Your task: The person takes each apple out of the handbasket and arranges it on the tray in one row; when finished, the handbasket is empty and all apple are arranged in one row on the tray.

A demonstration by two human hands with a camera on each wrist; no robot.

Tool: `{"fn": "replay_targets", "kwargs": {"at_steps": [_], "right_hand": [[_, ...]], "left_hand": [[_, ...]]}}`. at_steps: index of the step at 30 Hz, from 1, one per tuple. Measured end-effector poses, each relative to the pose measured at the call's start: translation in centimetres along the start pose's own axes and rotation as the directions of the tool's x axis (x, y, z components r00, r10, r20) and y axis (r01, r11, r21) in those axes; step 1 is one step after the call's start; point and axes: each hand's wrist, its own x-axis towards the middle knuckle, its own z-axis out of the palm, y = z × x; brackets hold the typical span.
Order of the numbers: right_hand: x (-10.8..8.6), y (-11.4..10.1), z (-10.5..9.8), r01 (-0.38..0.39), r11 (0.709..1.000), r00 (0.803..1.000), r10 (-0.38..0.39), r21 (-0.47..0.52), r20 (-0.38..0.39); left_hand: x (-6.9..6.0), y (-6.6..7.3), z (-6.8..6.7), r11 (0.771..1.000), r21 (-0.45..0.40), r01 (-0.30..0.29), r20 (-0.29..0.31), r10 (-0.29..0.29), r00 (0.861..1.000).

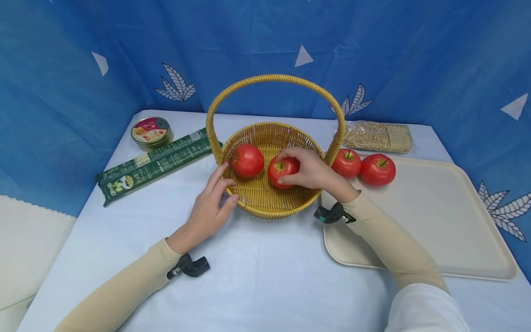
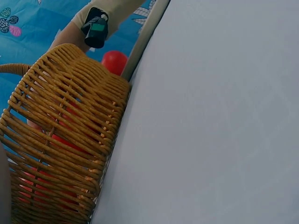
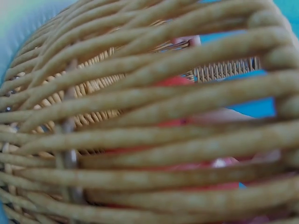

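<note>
A yellow woven basket (image 1: 271, 213) with a tall arched handle stands mid-table. My right hand (image 1: 306, 168) reaches in under the handle and grips a red apple (image 1: 277, 171), thumb at the near side and fingers over the far side. To its left in the basket lies another red apple (image 1: 247, 161). My left hand (image 1: 209, 207) rests at the basket's left front rim, fingers spread and fingertips over the edge. Basket weave (image 2: 70, 126) hides most of the apples in the left wrist view. Blurred weave (image 3: 154, 135) fills the right wrist view, with red behind it.
Right of the basket lies a beige tray (image 1: 431, 221) with two red apples (image 1: 377, 169) at its upper left corner. Behind it is a clear bag of grains (image 1: 377, 137). A green long packet (image 1: 157, 166) and a round tin (image 1: 151, 132) lie to the left.
</note>
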Motion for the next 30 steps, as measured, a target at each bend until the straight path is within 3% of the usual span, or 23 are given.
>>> {"fn": "replay_targets", "kwargs": {"at_steps": [16,30], "right_hand": [[-0.03,0.09,-0.43,0.05,0.998,0.986,-0.053,0.023,0.157],[0.0,0.26,-0.05,0.062,0.998,0.989,-0.065,0.024,0.136]], "left_hand": [[0.15,-0.02,0.11,1.0,-0.008,-0.008,-0.003,0.008,1.0],[0.11,-0.02,0.04,1.0,-0.004,-0.004,-0.007,0.004,1.0]]}}
